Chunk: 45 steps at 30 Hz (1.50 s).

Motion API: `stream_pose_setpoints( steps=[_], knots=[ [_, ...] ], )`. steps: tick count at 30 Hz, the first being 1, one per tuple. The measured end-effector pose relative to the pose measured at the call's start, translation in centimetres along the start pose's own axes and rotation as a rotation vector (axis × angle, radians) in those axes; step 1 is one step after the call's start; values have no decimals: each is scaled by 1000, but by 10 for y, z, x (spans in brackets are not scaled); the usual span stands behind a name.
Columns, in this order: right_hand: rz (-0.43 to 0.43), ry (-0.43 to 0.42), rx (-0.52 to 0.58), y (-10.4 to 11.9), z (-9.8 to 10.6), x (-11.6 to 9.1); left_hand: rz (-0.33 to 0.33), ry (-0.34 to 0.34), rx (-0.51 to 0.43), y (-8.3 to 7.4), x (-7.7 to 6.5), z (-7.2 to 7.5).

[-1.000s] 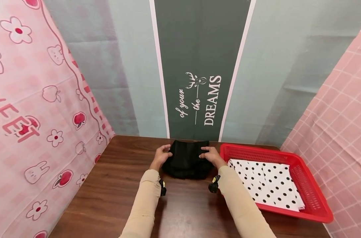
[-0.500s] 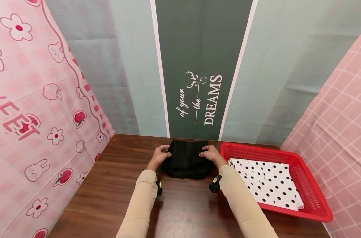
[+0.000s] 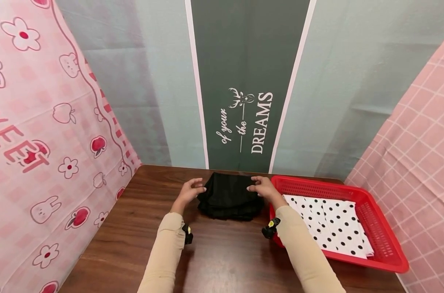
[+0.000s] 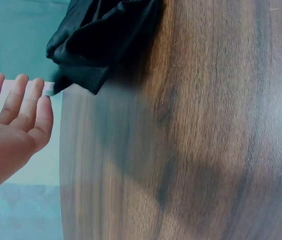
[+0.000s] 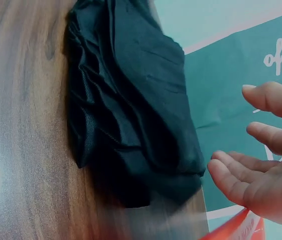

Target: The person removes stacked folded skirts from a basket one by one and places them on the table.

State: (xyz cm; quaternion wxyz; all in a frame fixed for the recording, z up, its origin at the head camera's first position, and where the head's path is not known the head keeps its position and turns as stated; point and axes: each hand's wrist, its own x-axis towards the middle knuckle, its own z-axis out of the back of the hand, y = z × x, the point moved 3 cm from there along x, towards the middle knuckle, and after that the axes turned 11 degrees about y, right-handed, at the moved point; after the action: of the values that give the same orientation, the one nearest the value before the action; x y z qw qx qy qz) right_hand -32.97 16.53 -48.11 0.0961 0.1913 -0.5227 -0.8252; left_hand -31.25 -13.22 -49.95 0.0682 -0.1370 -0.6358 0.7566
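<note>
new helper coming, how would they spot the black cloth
On the brown wooden table, look near the far edge, left of the red basket. The black cloth lies folded between the left hand and right hand, plain, unlike the basket's white dotted cloth.

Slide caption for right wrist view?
Right hand beside folded black cloth on wood-grain table; red basket at frame bottom.

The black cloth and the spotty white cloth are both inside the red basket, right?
Not quite: the head view shows the black cloth on the wooden table, beside the red basket. The spotty white cloth is inside, as you said.
</note>
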Motion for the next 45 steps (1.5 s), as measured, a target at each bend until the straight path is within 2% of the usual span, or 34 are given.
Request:
stream_pose_setpoints(
  steps=[5,7,14,17,21,25,28,32,37,45],
  knots=[
    [-2,45,73,-3,2,-7,-41,103,-63,-15,-19,-1],
    [11,63,119,-3,1,-10,-62,122,-79,-15,-22,-2],
    [69,94,193,-1,1,-16,-92,62,-65,6,-10,-2],
    [82,109,188,1,1,-21,-100,52,-64,8,-9,-5],
    [115,145,145,2,4,-34,-110,57,-116,-1,-17,-16],
    [169,162,72,1,9,-49,-151,105,-154,-17,-28,-31],
    [208,180,23,0,12,-57,-176,141,-120,-31,-39,-42],
    [264,193,12,-1,17,-66,-204,164,-71,-48,-53,-56],
    [285,200,16,-2,27,-82,-233,197,-58,-53,-60,-72],
    [248,223,-23,-13,41,-100,-259,192,-78,-54,-65,-91]
  ],
)
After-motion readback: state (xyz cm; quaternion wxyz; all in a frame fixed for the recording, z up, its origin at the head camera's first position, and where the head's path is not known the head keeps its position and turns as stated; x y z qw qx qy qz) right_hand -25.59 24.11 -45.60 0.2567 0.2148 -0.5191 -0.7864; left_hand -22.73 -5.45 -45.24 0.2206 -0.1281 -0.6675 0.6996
